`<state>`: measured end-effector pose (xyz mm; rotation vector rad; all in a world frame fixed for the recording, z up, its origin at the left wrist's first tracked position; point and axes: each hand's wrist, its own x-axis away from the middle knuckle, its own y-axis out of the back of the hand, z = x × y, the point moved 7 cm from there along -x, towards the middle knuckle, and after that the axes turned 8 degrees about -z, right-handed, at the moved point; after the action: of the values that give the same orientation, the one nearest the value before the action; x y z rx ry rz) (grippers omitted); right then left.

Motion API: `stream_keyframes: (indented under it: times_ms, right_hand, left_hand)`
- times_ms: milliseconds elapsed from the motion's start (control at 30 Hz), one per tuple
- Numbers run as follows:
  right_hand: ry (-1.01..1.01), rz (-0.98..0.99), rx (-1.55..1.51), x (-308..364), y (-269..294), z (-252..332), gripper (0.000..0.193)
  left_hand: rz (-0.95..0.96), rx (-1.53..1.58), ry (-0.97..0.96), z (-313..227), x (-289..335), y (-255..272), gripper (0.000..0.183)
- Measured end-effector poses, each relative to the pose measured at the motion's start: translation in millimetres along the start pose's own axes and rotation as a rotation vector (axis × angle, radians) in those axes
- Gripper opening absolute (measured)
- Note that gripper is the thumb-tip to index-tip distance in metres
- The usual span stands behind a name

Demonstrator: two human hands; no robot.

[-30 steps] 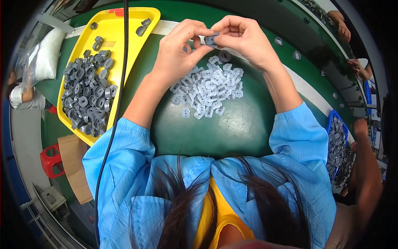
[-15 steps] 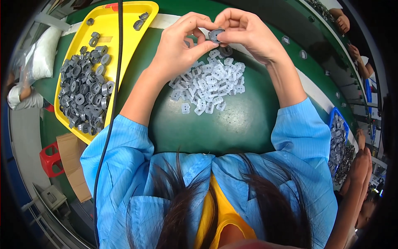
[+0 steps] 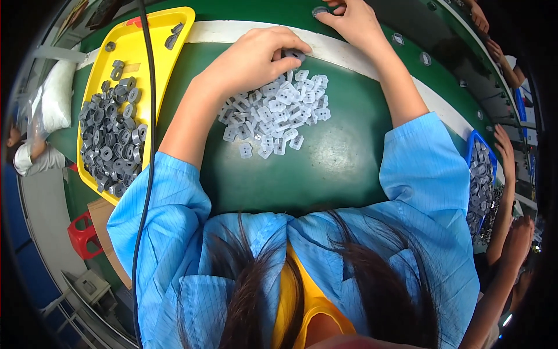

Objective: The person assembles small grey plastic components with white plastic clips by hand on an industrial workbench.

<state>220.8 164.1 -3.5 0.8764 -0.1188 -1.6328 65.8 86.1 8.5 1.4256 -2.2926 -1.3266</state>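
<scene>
My left hand [image 3: 256,61] is curled at the far edge of a pile of translucent white plastic pieces [image 3: 279,110], its thumb and forefinger closed about a dark grey oval part [image 3: 295,54]. Farther off, past a white strip, my right hand [image 3: 356,23] has thumb and fingertips on another grey oval part [image 3: 319,11] at the green surface beyond. Whether that part rests there or is lifted is hard to see. Many similar grey rings [image 3: 110,134] lie heaped in a yellow tray [image 3: 165,67] on the left.
A black cable [image 3: 152,116] hangs across the tray's right side. Spaced grey-white parts [image 3: 425,58] sit along the green strip at right. A blue bin [image 3: 472,148] of grey parts stands there, near other people's arms [image 3: 504,157]. A red stool [image 3: 85,235] is at lower left.
My hands were together over the pile with a grey part between them. Now they are apart: the right has reached away past the white strip, the left has come down at the pile's far edge.
</scene>
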Motion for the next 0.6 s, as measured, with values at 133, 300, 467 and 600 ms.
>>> stream_keyframes:
  times_ms: [133, 300, 467, 600]
  right_hand:
    - [0.057, 0.499, -0.026, 19, 5, 26, 0.023]
    - [0.071, 0.829, 0.084, 63, -7, 52, 0.022]
    - [0.078, 0.619, -0.013, 61, -21, 55, 0.021]
    - [0.157, 0.553, 0.058, 58, -26, 64, 0.021]
  left_hand:
    - [-0.246, -0.149, 0.003, 6, 6, 15, 0.02]
    - [-0.4, 0.36, 0.481, 43, 29, 42, 0.025]
    - [-0.481, 0.785, 0.702, 54, 47, 46, 0.034]
    - [-0.432, 0.58, 0.562, 58, 49, 43, 0.04]
